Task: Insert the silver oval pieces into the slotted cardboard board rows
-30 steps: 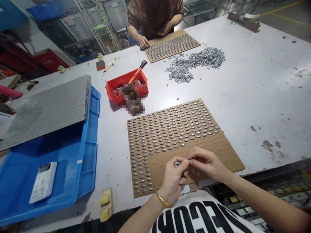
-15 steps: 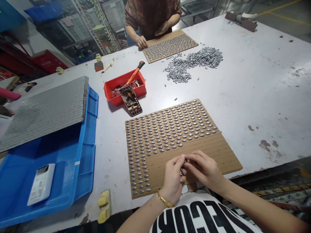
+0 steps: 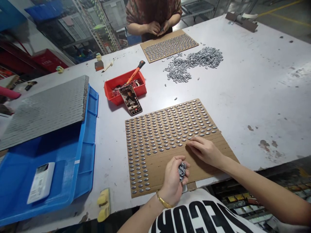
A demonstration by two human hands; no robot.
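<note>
My left hand (image 3: 173, 176) is cupped palm up around a small heap of silver oval pieces (image 3: 182, 171), just above the near part of a cardboard sheet (image 3: 165, 168). Rows of the same pointed oval pieces lie across the sheet's far half and down its left side. My right hand (image 3: 204, 150) is pinched, its fingertips down on the cardboard at the right end of a partly filled row. A silver oval piece seems to be between those fingertips, mostly hidden by them.
A phone (image 3: 131, 101) leans on a red bin (image 3: 109, 89) holding an orange-handled tool (image 3: 136, 72). Loose oval pieces (image 3: 204, 58) lie piled farther back. Across the table a person works over another cardboard sheet (image 3: 170, 45). A blue crate (image 3: 84, 155) stands left, near a yellow sponge (image 3: 104, 205).
My right hand has moved from my left hand forward to the row's end. My left hand has opened somewhat, showing its pieces. The other person's hand has drawn back from their sheet.
</note>
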